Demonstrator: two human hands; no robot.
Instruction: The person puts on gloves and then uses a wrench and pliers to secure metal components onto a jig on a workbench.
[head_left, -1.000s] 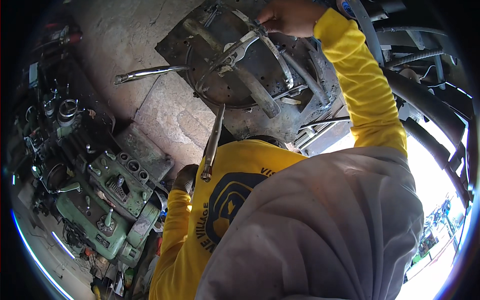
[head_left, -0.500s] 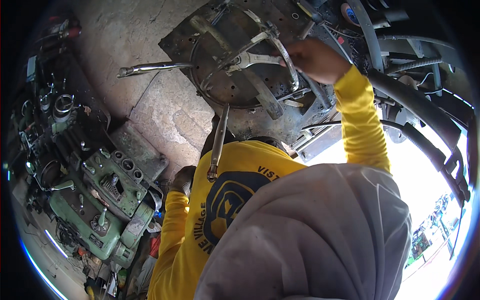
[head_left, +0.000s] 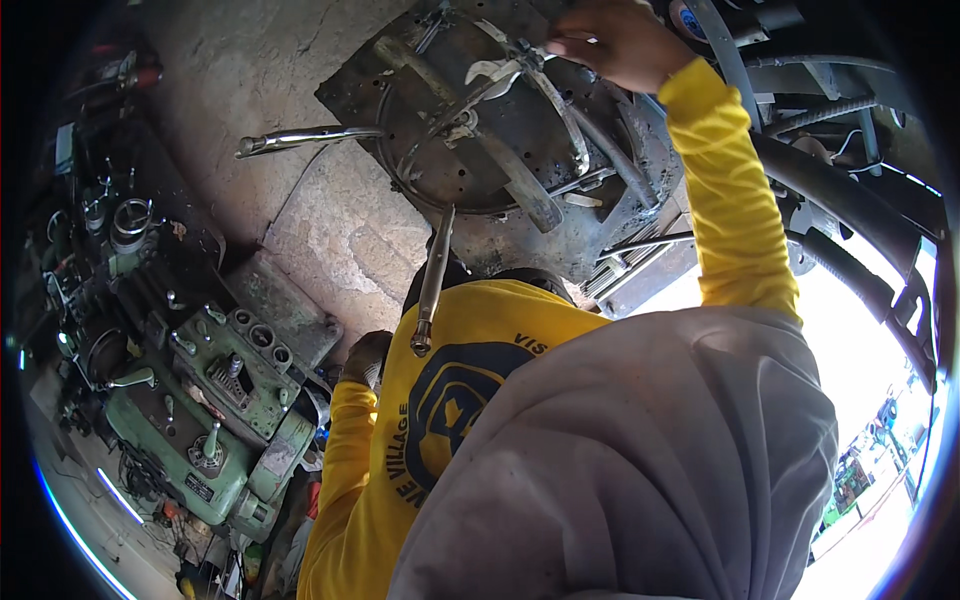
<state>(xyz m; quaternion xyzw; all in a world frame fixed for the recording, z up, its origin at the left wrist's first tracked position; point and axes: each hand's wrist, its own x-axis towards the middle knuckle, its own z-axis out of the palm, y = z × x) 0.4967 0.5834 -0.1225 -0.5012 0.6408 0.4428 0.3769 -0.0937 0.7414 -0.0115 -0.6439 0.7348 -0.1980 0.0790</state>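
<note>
The right hand (head_left: 615,42) reaches up to a wrench (head_left: 500,70) lying on the dark metal plate (head_left: 480,140), fingers curled at its end. The left hand (head_left: 366,357) hangs low beside the green machine (head_left: 215,420); its grip cannot be told.

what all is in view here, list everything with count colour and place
round metal plate: one, dark grey, upper middle, with curved metal bars across it
open-end wrench: one, silvery, on the plate by the right hand
long chrome handle: one, silvery, sticking out left of the plate
ratchet handle: one, grey, hanging below the plate
green machine: one, green, lower left, levers on top
black hoses: several, black, right side
concrete floor: grey, upper left
grey cloth: one, lower middle
left hand: one, yellow sleeve, beside the green machine
right hand: one, yellow sleeve, on the plate's top edge
</note>
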